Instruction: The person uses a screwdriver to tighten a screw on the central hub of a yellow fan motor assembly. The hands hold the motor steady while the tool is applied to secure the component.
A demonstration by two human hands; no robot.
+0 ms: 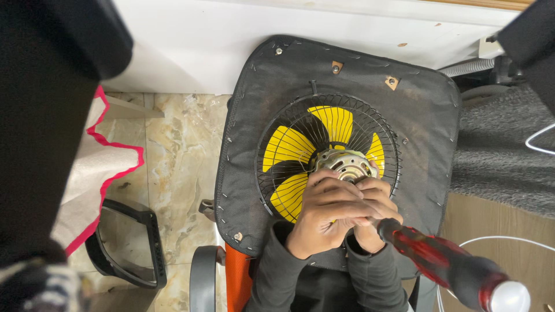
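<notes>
A fan with yellow blades (289, 147) sits inside a black wire guard (276, 124), lying on the black underside of a chair seat (416, 98). Its bare metal motor (345, 163) faces up at the guard's centre. My left hand (324, 216) is closed over my right hand (376, 199), both pressed against the near side of the motor. My right hand grips a screwdriver with a red and black handle (445, 263); the handle points toward the camera at lower right and the tip is hidden under my hands.
A white wall panel (231, 40) runs behind the seat. Marble floor tiles (179, 150) lie on the left with a black chair part (136, 248) and red-edged cloth (110, 167). Grey fabric (503, 156) and white cable (503, 240) lie on the right.
</notes>
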